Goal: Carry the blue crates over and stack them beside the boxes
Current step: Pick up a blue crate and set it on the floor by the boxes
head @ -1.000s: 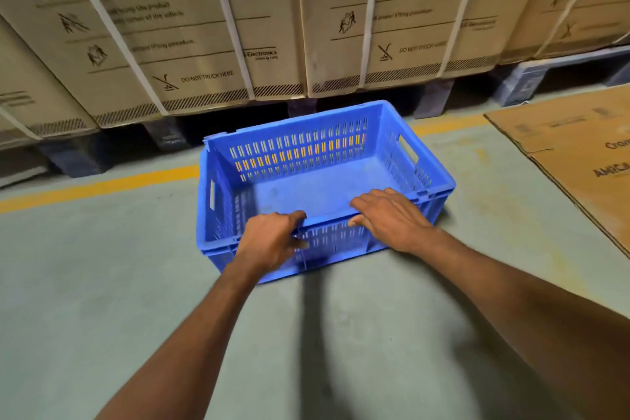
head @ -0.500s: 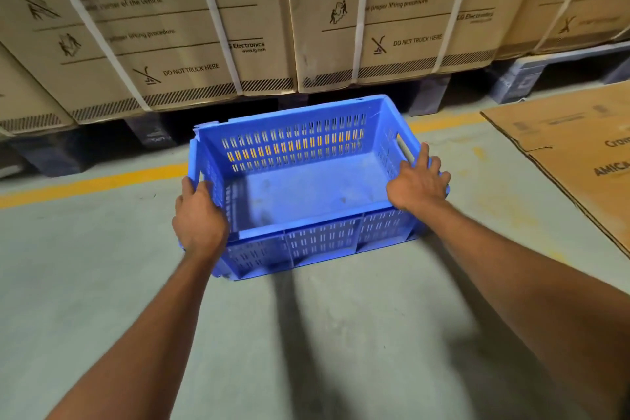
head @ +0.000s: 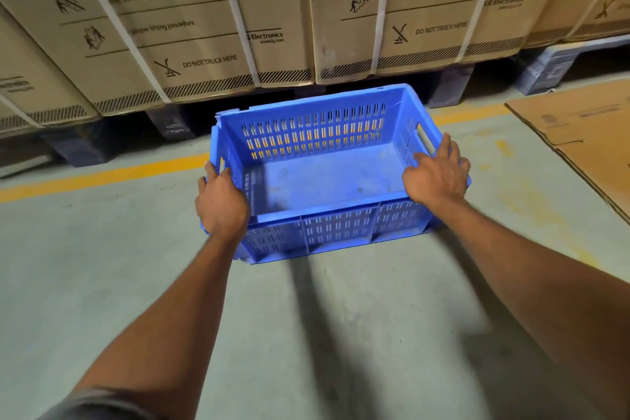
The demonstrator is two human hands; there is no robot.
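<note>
One empty blue slotted crate sits on the grey floor just in front of a row of large strapped cardboard boxes. My left hand wraps the crate's near left corner, fingers curled over the rim. On the right side rim, close to the handle slot, lies my right hand with its fingers spread and its thumb inside the crate. Whether the crate rests on the floor or is slightly raised is unclear.
The boxes stand on dark pallets behind a yellow floor line. A flattened cardboard sheet lies on the floor at the right. Grey concrete floor stretches toward me.
Both hands left the crate's near rim and went out to its left and right sides. The crate now sits closer to the boxes and more square to me.
</note>
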